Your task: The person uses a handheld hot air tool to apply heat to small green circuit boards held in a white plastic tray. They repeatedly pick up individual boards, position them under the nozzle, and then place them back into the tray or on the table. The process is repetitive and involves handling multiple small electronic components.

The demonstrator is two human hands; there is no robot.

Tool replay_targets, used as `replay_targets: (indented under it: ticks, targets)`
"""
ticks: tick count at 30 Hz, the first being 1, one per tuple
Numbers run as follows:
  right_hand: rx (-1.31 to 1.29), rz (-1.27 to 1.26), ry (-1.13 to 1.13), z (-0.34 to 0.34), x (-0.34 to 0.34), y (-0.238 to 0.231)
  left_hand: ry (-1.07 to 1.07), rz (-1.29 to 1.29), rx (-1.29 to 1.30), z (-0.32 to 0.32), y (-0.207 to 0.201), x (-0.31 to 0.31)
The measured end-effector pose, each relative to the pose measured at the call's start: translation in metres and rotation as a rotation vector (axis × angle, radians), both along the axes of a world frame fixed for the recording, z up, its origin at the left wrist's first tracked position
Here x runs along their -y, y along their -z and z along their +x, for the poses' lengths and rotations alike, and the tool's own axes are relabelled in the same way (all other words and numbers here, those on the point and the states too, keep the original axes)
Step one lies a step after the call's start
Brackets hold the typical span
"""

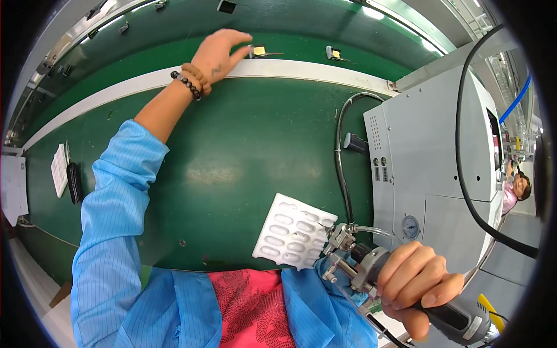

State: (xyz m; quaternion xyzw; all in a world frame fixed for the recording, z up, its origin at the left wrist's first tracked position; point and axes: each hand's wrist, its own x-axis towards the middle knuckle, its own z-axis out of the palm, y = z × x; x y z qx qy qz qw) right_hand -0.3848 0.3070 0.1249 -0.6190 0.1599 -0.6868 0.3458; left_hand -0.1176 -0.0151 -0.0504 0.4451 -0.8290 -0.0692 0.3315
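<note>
My left hand (219, 53) reaches over the white rail to the green conveyor belt. Its thumb and fingers are apart, with the thumb tip right beside a small part with a yellow square and thin wires (259, 51). A similar small part (334, 53) lies farther right on the belt. In my right hand (419, 284) is a black electric screwdriver (371, 264) with a metal feed head and tubes, its tip pointing left. Close to that tip, a white tray with oval pockets (288, 232) rests at the table's near edge.
A grey machine box (429, 168) with a gauge stands at the right, a dark hose (339, 151) curving beside it. Black cable (464, 168) hangs in front of the box. At far left lie a white tray (59, 170) and a black case (73, 182). Another person (515, 188) is at far right.
</note>
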Motion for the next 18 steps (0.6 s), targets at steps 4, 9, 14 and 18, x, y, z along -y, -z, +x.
replay_targets:
  ticks: [4, 9, 14, 18]
  targets:
    - [-0.100, 0.022, -0.113, -0.002, 0.007, -0.008, 0.050, 0.039, 0.029, -0.006, 0.019, 0.004]
    - [-0.084, 0.011, -0.108, 0.000, 0.007, -0.008, -0.047, 0.094, 0.079, -0.012, 0.005, 0.017]
    - [0.003, 0.020, -0.015, -0.004, -0.001, -0.001, 0.211, 0.297, -0.297, -0.045, -0.033, -0.087]
    - [0.004, 0.080, -0.083, -0.009, -0.002, -0.002, 0.505, 0.393, -0.254, -0.048, -0.052, -0.196]
